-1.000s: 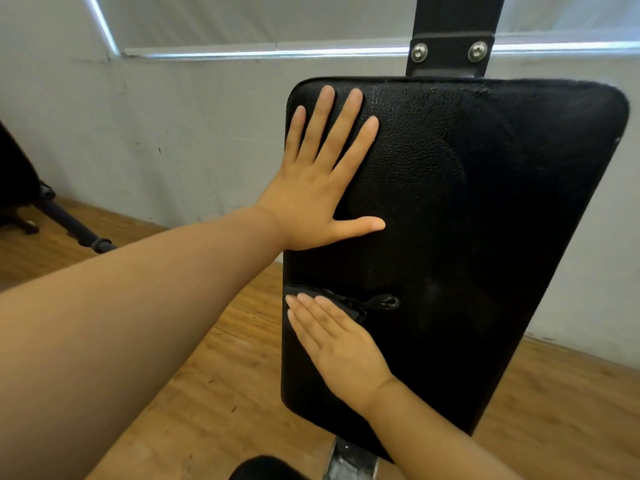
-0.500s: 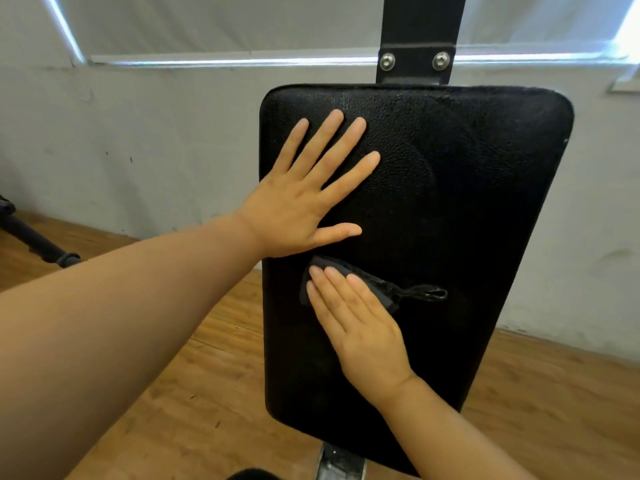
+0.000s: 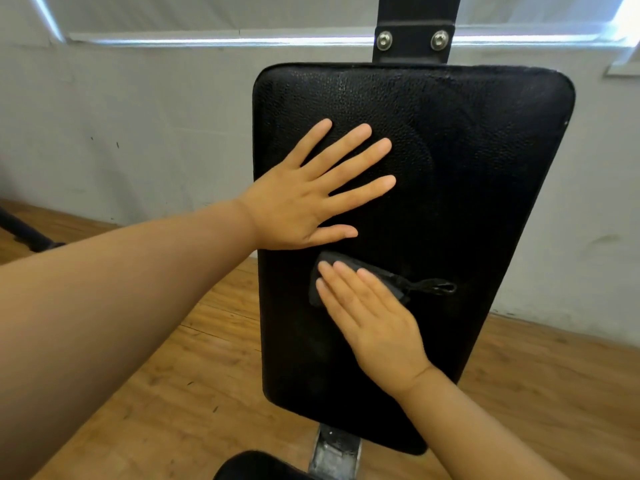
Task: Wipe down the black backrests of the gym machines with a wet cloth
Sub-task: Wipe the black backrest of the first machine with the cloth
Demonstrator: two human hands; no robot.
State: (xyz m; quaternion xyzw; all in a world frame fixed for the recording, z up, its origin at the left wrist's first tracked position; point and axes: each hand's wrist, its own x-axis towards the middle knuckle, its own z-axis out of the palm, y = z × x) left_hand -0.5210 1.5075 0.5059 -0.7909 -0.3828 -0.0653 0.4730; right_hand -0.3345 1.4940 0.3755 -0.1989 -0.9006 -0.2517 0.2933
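A black padded backrest (image 3: 485, 209) fills the middle of the view, bolted at its top to a dark upright post (image 3: 414, 32). My left hand (image 3: 311, 199) lies flat on the pad's upper left part, fingers spread. Just below it, my right hand (image 3: 370, 317) presses a small dark cloth (image 3: 391, 280) flat against the pad with straight fingers. A looped tag of the cloth sticks out to the right. Most of the cloth is hidden under my fingers.
A grey wall with a bright window sill (image 3: 207, 38) stands behind the pad. A wooden floor (image 3: 156, 393) lies below. A dark machine leg (image 3: 31, 237) crosses the floor at far left. A black seat edge (image 3: 256, 467) and metal bracket (image 3: 334, 452) sit under the pad.
My right hand has slid the cloth rightward and a little up the pad. My left hand has moved lower and farther in from the pad's left edge.
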